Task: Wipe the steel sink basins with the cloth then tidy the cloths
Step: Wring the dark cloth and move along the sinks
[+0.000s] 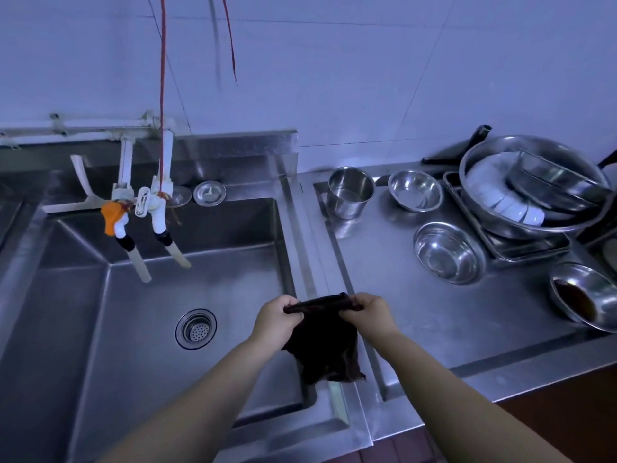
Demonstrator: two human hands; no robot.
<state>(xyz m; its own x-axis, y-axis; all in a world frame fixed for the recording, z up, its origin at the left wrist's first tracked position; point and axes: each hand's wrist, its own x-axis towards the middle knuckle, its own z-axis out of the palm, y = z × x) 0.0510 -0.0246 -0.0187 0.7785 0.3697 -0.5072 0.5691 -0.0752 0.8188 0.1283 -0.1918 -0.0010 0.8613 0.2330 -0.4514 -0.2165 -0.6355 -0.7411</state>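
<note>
Both hands grip dark cloth (pixel 322 342) by its top edge: left hand (pixel 278 317) and right hand (pixel 367 315) each pinch a corner. Cloth hangs above right rim of sink basin (pixel 167 295), beside steel counter (pixel 417 312).

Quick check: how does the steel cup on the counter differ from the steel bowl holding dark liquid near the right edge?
The cup is tall and straight-sided; the bowl is wide and shallow. The cup looks empty, while the bowl holds dark brown liquid. The cup stands at the back near the sink basin; the bowl sits nearer the counter's front. Both are shiny steel and upright.
</note>
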